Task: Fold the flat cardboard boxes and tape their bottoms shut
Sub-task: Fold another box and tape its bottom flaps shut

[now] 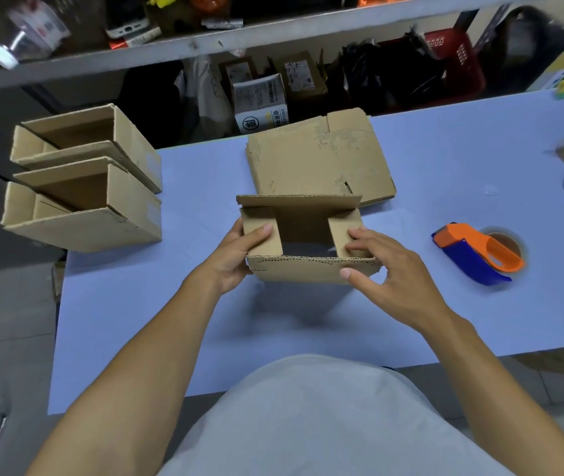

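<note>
Cardboard box [302,250]: no legible print; left hand [235,257] grips left flap, right hand [382,269] pinches right flap and near wall.

I see a small brown cardboard box [308,242] upright mid-worktop, its two side flaps folded inward, the long flaps open. Behind it lies a stack of flat boxes [320,156]; right sits an orange-and-blue tape dispenser [476,252].

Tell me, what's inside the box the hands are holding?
Nothing shows inside the box. Between its two small folded flaps there is just a dark gap. The flaps, the left hand and the right hand cover the corners, so those parts stay hidden.
</note>
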